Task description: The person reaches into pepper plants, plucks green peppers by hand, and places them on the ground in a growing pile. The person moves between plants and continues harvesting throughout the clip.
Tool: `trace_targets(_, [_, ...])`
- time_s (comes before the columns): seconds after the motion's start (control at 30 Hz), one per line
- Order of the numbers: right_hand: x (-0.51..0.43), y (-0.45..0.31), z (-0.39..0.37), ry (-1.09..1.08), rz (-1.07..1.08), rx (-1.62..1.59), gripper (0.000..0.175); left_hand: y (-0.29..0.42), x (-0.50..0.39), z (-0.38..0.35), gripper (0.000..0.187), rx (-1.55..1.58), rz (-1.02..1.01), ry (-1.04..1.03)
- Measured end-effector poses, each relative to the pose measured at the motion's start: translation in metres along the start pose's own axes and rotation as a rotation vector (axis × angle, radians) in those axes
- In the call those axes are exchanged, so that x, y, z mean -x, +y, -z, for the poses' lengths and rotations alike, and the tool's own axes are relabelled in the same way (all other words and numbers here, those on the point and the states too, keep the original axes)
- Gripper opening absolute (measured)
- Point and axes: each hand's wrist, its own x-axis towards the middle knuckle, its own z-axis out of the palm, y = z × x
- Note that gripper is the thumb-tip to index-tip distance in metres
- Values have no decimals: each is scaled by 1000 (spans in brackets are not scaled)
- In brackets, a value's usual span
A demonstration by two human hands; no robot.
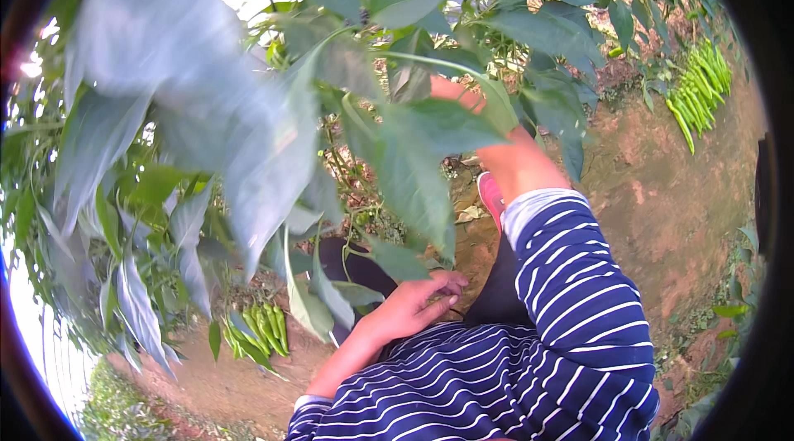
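Observation:
My left hand (417, 306) rests over my lap, its fingers loosely bent and the thumb a little apart, with nothing visible in it. My right arm reaches forward into a leafy pepper plant (415, 149). Leaves cover most of my right hand (456, 92), so its fingers and anything in them are hidden. A bunch of long green chili peppers (267, 328) lies on the soil to the left of my left hand. Farther off at the upper right, a larger pile of green chili peppers (701, 91) lies on the ground.
Large blurred leaves (186, 69) hang close before the camera at upper left. Bare brown soil (645, 199) stretches to my right. My red shoe (491, 198) stands beneath the right forearm. Low green plants (732, 311) edge the soil at far right.

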Motion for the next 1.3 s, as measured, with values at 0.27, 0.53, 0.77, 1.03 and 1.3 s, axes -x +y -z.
trace_targets(0.27, [-49,2,-151,-189,-35,37,36,-26,-3,12,18,141,380,140])
trace_targets(0.53, [-74,4,-199,-293,-103,92,38,-106,36,2,26,609,415,218])
trace_targets(0.77, [-76,6,-214,-304,-134,103,39,-166,56,-32,28,401,295,219])
trace_targets(1.03, [-60,-6,-184,-135,-54,1,41,-64,-10,22,21,564,446,157])
trace_targets(1.3, [5,-33,-83,125,160,-121,43,-39,-166,104,43,659,-281,1014])
